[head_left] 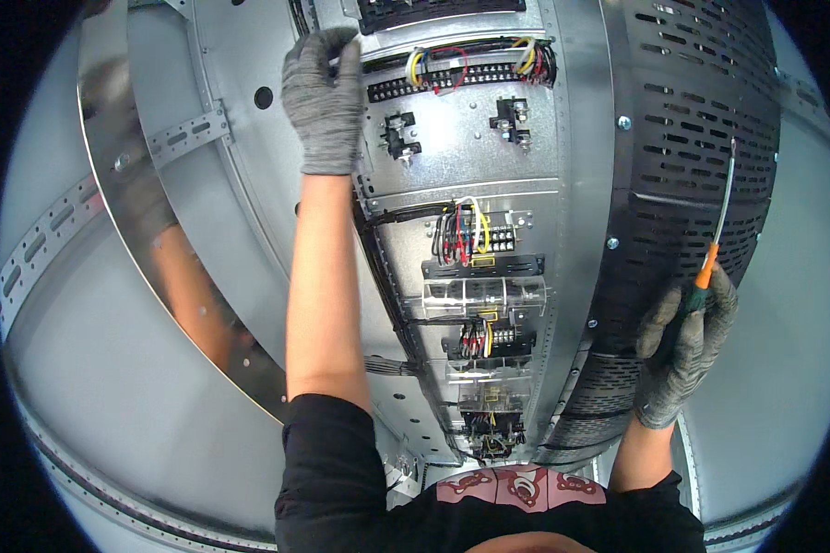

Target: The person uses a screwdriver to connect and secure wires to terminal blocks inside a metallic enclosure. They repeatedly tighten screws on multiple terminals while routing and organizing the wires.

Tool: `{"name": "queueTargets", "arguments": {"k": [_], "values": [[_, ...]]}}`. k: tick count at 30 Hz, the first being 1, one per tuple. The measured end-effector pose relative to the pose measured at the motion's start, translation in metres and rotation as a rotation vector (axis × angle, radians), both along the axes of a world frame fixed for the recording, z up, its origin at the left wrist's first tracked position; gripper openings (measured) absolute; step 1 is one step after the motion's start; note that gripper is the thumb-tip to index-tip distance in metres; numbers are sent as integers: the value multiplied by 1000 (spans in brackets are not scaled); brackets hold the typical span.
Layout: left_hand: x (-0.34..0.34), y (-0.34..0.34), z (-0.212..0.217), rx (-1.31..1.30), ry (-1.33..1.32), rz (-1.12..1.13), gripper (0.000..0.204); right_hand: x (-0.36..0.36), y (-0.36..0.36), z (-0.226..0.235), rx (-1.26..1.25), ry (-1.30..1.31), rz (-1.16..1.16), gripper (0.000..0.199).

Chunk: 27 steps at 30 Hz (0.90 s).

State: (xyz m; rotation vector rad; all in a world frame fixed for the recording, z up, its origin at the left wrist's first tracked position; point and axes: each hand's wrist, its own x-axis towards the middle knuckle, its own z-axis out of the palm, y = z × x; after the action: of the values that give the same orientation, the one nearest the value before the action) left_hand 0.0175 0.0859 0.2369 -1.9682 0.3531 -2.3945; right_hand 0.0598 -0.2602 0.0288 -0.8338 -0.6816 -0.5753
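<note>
My left hand (323,103), in a grey knit glove, reaches up to the left end of a black terminal strip (447,83) with yellow, white and red wires. Its fingers are curled beside the black cable bundle; whatever lies within them is hidden. On the right, my gloved right hand (687,346) is closed around a screwdriver (705,267) with an orange and dark green handle. The long metal shaft points upward, in front of a black slotted panel (678,147). Below the strip, two black terminal blocks (399,138) are mounted on the metal plate.
Lower on the cabinet's mounting plate sit wired terminal blocks (475,235) and clear plastic covers (484,297). A black cable bundle (387,276) runs down their left side. A shiny curved metal strip (180,249) stands at left, near perforated rails (41,241).
</note>
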Motion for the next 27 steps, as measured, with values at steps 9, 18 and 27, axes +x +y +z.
{"name": "queueTargets", "arguments": {"k": [9,18,27], "values": [[10,41,3,189,119,587,24,-18,11,-37,-242,-85,185,55],[-18,-40,-152,-20,725,-237,91,-4,-5,-85,-277,-31,189,54],[15,-27,-167,-15,1053,-276,117,9,-2,-93,-281,34,97,51]]}}
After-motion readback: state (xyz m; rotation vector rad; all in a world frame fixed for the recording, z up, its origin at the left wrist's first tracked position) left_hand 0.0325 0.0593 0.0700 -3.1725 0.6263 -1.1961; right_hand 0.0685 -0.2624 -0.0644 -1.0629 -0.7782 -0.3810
